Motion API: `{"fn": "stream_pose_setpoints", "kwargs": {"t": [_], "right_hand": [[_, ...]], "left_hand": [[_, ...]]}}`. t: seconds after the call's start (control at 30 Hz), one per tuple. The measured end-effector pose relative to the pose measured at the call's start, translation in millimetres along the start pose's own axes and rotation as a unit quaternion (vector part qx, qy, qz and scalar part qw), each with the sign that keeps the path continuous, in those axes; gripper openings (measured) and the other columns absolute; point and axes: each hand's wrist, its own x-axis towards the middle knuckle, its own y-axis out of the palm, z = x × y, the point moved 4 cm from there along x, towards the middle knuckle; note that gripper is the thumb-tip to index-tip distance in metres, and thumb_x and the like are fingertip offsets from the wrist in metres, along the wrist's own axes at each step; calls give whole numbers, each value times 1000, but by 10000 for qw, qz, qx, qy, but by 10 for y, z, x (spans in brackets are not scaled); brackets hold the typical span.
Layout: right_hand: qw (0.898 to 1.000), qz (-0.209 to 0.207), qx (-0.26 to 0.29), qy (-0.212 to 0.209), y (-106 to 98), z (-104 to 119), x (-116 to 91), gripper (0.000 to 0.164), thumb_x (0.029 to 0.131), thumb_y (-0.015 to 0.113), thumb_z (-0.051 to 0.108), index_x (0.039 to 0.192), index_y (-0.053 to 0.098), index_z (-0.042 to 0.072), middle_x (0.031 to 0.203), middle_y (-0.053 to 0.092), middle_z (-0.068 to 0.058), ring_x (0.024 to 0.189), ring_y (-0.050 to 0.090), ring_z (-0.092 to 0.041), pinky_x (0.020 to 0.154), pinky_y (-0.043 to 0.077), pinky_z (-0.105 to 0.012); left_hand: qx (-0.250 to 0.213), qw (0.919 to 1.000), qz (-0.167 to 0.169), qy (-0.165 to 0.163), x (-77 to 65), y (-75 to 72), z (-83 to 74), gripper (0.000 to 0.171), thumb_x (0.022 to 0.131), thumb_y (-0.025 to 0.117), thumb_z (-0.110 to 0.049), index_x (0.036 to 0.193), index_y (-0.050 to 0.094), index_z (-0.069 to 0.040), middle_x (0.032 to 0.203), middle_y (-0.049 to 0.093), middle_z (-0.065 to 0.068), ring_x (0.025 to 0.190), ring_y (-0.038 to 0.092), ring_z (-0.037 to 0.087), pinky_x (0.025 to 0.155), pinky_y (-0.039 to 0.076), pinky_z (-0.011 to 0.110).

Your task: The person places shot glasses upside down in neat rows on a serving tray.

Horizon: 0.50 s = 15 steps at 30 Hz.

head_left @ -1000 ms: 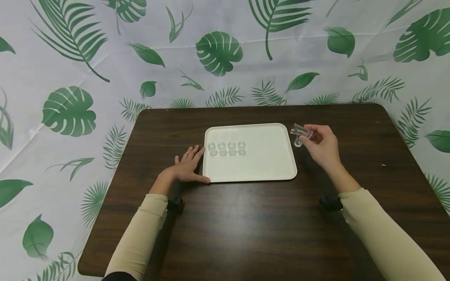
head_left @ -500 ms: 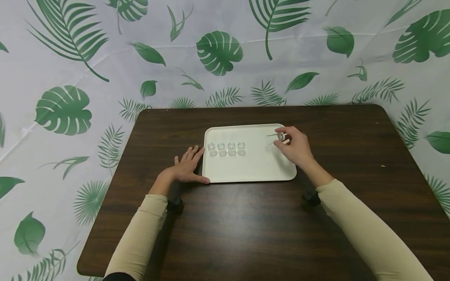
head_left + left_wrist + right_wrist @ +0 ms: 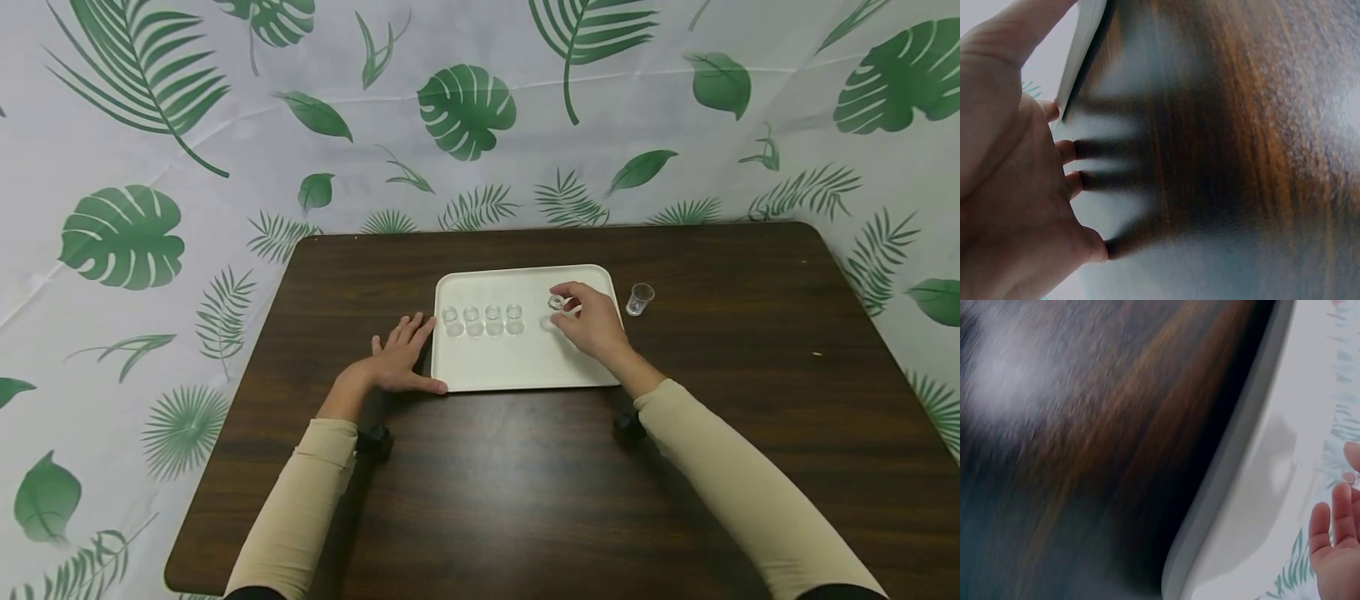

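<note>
In the head view, my right hand (image 3: 592, 323) pinches a small clear shot glass (image 3: 555, 302) between thumb and fingers over the right half of the white tray (image 3: 487, 371). That glass is partly hidden by the fingers; whether it touches the tray I cannot tell. Several like shot glasses (image 3: 492, 320) stand in a row on the tray's left half. My left hand (image 3: 393, 362) lies with spread fingers against the tray's left edge, its thumb at the near left corner. One more shot glass (image 3: 640, 298) stands on the table, right of the tray.
The dark wooden table (image 3: 495, 483) extends around the tray on all sides. A white cloth (image 3: 337, 167) with green leaf prints hangs behind it. A tiny yellowish bit (image 3: 817, 354) lies on the table at the right.
My right hand has carried a shot glass leftward from beside the tray to over it, leaving another glass standing at the right. The left hand has stayed at the tray's edge.
</note>
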Motion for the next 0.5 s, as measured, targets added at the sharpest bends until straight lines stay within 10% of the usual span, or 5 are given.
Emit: {"fn": "stream_pose_setpoints", "kwargs": {"t": [0.5], "right_hand": [[9993,217,-79,-289,242,106,21,35,84,72,1,119,68,6,111,67,-9,93,62,-24,82,47,-39]], "left_hand": [[7,10000,-44,71,14,3,22,121,78,71,-66,159,-4,-16,163,-10,14,148,-11,36,102,-1,76]]}}
